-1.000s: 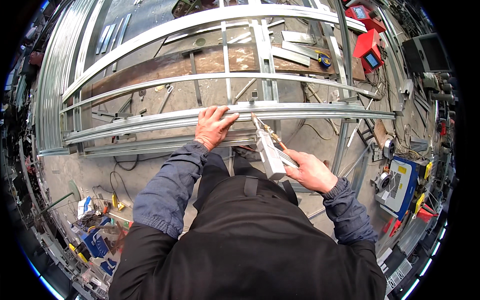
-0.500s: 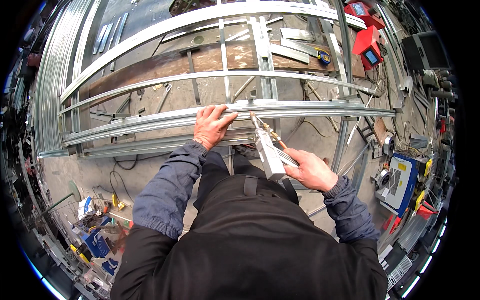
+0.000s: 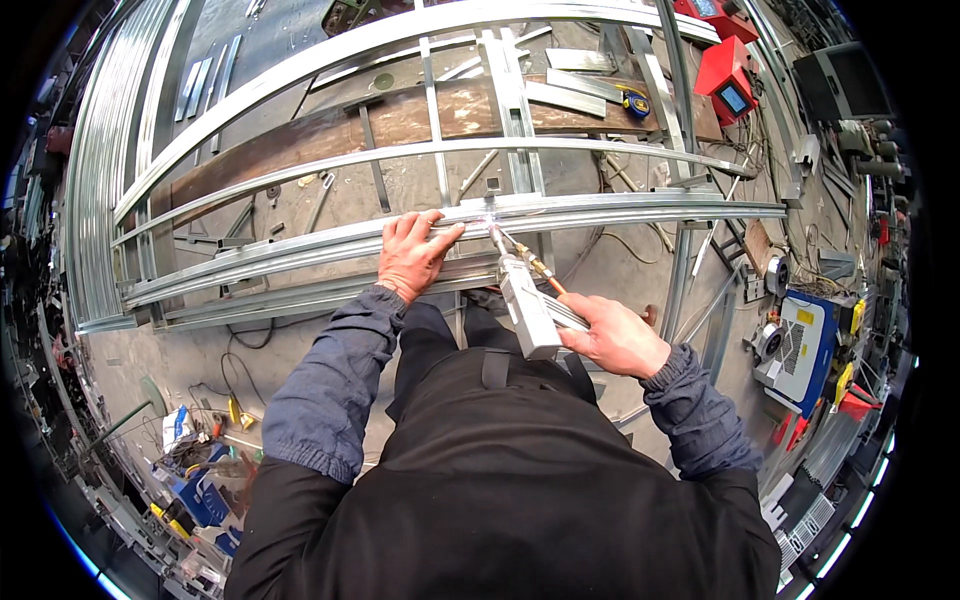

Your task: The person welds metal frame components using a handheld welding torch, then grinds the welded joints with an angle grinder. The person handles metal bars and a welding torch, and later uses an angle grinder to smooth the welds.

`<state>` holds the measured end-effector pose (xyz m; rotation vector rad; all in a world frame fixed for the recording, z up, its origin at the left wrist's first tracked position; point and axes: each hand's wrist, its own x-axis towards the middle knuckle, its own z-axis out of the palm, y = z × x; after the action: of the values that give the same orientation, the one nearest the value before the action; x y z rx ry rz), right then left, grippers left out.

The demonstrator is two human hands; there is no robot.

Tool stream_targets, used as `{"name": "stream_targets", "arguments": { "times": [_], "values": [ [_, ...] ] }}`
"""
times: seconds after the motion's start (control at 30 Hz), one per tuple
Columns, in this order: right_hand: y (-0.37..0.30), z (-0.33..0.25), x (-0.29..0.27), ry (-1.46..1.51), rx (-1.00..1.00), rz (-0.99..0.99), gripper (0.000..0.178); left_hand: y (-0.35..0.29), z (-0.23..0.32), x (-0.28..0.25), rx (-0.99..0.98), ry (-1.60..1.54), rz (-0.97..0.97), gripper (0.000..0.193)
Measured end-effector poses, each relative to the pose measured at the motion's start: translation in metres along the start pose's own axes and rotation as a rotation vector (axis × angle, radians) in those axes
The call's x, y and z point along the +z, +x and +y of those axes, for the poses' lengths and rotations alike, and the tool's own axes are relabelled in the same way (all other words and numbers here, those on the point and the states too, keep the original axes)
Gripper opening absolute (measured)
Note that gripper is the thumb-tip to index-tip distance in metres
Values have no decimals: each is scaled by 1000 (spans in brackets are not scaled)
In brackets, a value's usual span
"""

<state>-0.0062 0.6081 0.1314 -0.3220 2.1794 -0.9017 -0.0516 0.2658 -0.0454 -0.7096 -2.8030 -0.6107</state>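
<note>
A grey, box-bodied welding torch (image 3: 527, 305) with a copper-coloured nozzle and a thin side tube is gripped in my right hand (image 3: 618, 335). Its nozzle meets the near galvanized steel rail (image 3: 590, 212), and a small bright glow shows at the tip. Just left of that spot my left hand (image 3: 412, 256) rests on the same rail, fingers stretched out over its top edge, holding nothing. The rail is part of a large frame whose crosspieces include a vertical steel strip (image 3: 433, 120). Below my left hand runs another ribbed rail (image 3: 340, 300).
A brown board (image 3: 300, 150) lies beneath the frame, with loose steel offcuts (image 3: 565, 98) and a blue-yellow tape measure (image 3: 636, 104) on it. Red boxes with displays (image 3: 727, 82) stand at the far right. A blue-white machine (image 3: 800, 352) sits on the right; cables (image 3: 235, 360) trail over the floor.
A bright glow has appeared at the torch tip, which now meets the rail. My left hand stays on the rail beside it. The whole view has shifted slightly.
</note>
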Motion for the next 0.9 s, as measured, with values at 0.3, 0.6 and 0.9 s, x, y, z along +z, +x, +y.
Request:
{"name": "stream_targets", "arguments": {
  "times": [0.3,0.6,0.9],
  "values": [
    [0,4,3,-1,5,-4,54,0,0,3,-2,3,11,60],
    [-1,0,2,-12,36,-8,49,-1,0,5,-4,1,28,58],
    [-2,-3,0,2,48,-18,50,-1,0,7,-7,12,30,55]
  ]
}}
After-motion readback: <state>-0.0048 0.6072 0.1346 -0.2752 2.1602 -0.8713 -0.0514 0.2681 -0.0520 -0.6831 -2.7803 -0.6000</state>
